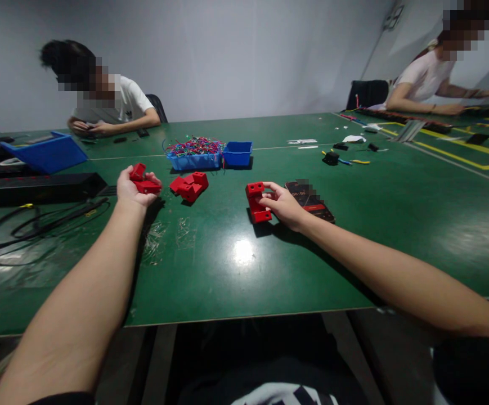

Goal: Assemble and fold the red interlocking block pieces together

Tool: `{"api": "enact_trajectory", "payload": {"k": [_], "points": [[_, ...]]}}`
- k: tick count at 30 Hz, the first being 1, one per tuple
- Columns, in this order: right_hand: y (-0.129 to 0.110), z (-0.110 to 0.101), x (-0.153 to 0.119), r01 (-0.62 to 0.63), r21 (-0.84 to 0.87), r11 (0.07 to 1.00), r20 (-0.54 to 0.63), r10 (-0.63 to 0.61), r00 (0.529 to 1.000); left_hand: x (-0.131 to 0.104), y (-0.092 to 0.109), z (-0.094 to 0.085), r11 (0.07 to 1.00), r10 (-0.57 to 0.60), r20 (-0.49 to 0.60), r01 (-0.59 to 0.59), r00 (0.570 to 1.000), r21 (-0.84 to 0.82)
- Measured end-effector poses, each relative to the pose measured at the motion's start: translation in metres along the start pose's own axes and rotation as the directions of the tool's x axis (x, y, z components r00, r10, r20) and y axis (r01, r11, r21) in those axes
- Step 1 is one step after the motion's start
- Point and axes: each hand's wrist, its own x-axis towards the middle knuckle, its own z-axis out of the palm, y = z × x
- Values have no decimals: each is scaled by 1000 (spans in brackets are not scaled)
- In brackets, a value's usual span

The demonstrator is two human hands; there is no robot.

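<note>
Pinching a red block (254,193) by its right side, the right hand (284,206) keeps thumb and fingers close together, the block jutting out left beyond their tips. The left hand (129,192) is palm up, fingers curled loosely around red pieces (147,187) lying across palm and fingers. Between the hands, nearer the left, more red blocks (191,188) lie heaped on the green table (210,275).

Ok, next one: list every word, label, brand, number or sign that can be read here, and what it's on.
"00:00", as best it reads, on the phone by the right hand.
Small dark mark on the left co-worker's white shirt: too small to read.
White print at the bottom edge: cut off, no legible letters.
</note>
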Motion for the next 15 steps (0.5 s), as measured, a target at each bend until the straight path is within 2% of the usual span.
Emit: {"api": "enact_trajectory", "payload": {"k": [3, 5, 9, 15], "points": [[1, -1, 1, 3, -4, 1000, 1, -3, 1000, -11, 4, 8, 991, -46, -126, 29, 991, -132], [1, -1, 1, 5, -9, 1000, 11, -5, 1000, -18, 6, 14, 987, -19, -121, -1, 992, -161], [0, -1, 0, 9, -17, 1000, 16, -9, 1000, -27, 8, 27, 984, 26, -17, -29, 1000, -177], [0, 0, 0, -2, -7, 1000, 9, 2, 1000, -41, 9, 46, 976, 105, 14, -100, 994, -196]]}}
